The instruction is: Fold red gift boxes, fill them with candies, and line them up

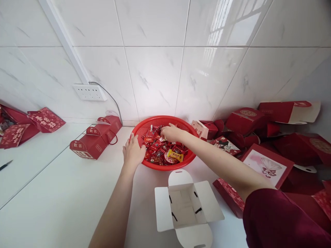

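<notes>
A round red plastic basket holds many wrapped candies, mostly red, with a yellow packet near its front. My left hand rests on the basket's left rim, fingers apart. Inside the basket, toward the back, my right hand reaches into the candies with its fingers bent down; the fingertips are partly hidden, and what they hold cannot be made out. In front of the basket stands an open box, white inside, its flaps folded outward, with short dark cord ends in its walls.
Red gift boxes stand in a row left of the basket. Many red boxes are piled at the right, under and beyond my right arm. More red packaging and a dark pen lie far left. A socket strip is on the tiled wall.
</notes>
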